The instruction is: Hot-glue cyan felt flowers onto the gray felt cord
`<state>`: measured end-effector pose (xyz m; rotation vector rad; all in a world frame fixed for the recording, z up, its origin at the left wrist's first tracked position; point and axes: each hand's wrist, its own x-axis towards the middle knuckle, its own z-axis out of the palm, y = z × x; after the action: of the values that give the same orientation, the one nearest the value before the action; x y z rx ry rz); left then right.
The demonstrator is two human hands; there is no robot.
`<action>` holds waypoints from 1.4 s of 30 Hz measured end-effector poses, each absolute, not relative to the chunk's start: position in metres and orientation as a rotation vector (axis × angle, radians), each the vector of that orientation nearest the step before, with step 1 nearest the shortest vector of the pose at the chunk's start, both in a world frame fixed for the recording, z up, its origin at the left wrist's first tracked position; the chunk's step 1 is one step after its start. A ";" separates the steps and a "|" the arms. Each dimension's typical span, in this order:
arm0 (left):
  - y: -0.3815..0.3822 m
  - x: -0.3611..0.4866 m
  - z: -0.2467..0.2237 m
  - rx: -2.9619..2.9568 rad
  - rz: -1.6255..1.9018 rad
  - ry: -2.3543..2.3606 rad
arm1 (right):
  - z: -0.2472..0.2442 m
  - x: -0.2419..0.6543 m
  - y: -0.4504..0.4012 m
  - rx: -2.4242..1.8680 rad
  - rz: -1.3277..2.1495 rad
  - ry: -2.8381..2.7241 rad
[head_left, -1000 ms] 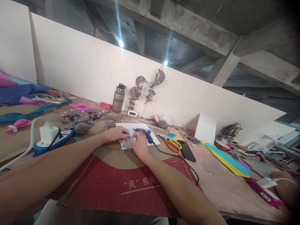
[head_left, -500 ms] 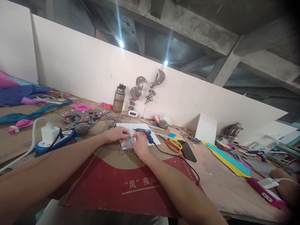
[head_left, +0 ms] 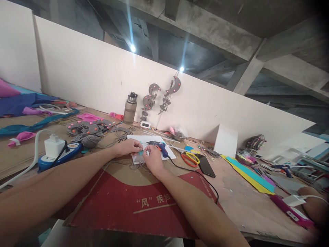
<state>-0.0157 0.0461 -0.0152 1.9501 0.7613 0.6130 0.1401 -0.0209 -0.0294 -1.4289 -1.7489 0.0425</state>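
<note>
My left hand [head_left: 129,147] is closed in a pinch over a white board [head_left: 171,153], at a small teal piece [head_left: 141,153]. Close beside it on the right, my right hand [head_left: 152,156] has its fingers pressed together near the same piece; whatever lies between its fingertips is too small to make out. A blue glue gun [head_left: 162,149] rests on the board just beyond my right hand. Grey yarn [head_left: 135,167] lies loosely along the board's near edge, below both hands.
Scissors [head_left: 190,159] and a black phone [head_left: 206,166] lie to the right. A bottle [head_left: 130,108] stands by the white partition. At left is a blue power strip [head_left: 60,157]. Another person's arm [head_left: 314,202] shows at the far right, near a magenta power strip [head_left: 291,211].
</note>
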 end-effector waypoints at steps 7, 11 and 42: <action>0.050 -0.016 -0.020 1.944 0.634 0.742 | -0.029 0.140 -0.021 -1.437 0.056 -1.749; 0.049 -0.017 -0.020 1.945 0.629 0.737 | -0.029 0.140 -0.021 -1.423 0.061 -1.744; 0.043 -0.016 -0.013 1.959 0.619 0.781 | -0.030 0.140 -0.021 -1.429 0.037 -1.750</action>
<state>-0.0161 0.0428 -0.0132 1.9587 0.7813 0.6189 0.1396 -0.0207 -0.0295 -1.4293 -1.7499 0.0375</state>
